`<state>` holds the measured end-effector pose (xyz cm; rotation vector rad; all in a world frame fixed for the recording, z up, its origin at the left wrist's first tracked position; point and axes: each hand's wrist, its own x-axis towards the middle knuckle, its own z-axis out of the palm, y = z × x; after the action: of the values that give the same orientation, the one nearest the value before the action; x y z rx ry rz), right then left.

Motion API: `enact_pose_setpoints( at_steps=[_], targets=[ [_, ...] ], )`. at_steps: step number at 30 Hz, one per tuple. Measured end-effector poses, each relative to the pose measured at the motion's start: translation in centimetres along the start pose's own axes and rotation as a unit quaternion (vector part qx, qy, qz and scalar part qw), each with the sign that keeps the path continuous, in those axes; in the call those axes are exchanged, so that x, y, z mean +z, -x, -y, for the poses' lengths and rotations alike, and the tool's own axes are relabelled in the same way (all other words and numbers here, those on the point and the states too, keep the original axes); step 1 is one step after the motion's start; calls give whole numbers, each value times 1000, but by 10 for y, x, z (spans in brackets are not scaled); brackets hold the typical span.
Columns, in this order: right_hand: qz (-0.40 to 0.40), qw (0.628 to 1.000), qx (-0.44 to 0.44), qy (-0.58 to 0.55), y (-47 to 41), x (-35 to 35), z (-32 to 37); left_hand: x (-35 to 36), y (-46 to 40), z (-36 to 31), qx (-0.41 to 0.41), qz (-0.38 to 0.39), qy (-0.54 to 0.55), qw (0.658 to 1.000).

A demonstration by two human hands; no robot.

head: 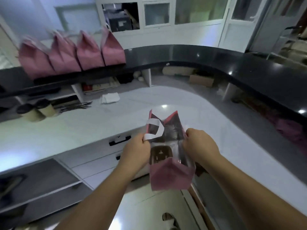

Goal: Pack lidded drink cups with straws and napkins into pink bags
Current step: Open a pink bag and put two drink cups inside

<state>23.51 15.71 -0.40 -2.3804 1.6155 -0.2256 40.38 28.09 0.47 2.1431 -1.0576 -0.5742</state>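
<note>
Pink bag (171, 175) held open in mid-air between both hands, in front of the white counter (66, 130), above the floor. Left hand (137, 151) grips the left rim, fingers curled tight around it where the white handle (155, 128) loops up. Right hand (199, 145) pinches the right rim, fingers curled onto the paper. Rims pulled apart, mouth open toward the camera. Dark insert (160, 154) with cutouts sits low in the bag; can't tell whether it's a cup carrier or a lid. Rest of the bag's inside is dark and blurred.

Four closed pink bags (73, 55) stand in a row on the black upper ledge (199, 53), far left, tops folded into peaks, sides touching or nearly so. Motion blur on them.

Two cups (37, 111) with dark lids stand side by side on the counter at left, under the ledge, well apart from the held bag. Just right of them, a bundle of dark straws (74, 106) lies flat on the counter. White napkins (110, 97) in a small stack further right, near the counter's back edge.

Drawer with a black handle (120, 141) sits under the counter edge, just left of the left hand. Shelves under the ledge hold assorted clutter, too blurred to identify.
</note>
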Motion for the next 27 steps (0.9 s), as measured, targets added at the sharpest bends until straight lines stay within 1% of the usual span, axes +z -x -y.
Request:
enact_pose_setpoints(
  at_steps=[4, 9, 12, 16, 23, 27],
  targets=[
    [22, 998, -65, -3, -61, 3, 38, -30, -42, 6, -28, -54, -25, 998],
    [57, 986, -154, -8, -131, 10, 92, -66, -83, 22, -89, -118, -35, 988],
    [68, 977, -202, -15, -158, 22, 129, -86, -98, 36, -118, -149, -38, 981],
    [89, 966, -242, -15, -183, 40, 181, -115, -119, 59, -147, -175, -36, 973],
    [105, 959, -265, 0, -228, 68, 277, -173, -179, 119, -160, -187, -17, 969],
    [109, 963, -245, 3, -246, 85, 329, -216, -214, 156, -140, -173, 8, 975]
  ],
)
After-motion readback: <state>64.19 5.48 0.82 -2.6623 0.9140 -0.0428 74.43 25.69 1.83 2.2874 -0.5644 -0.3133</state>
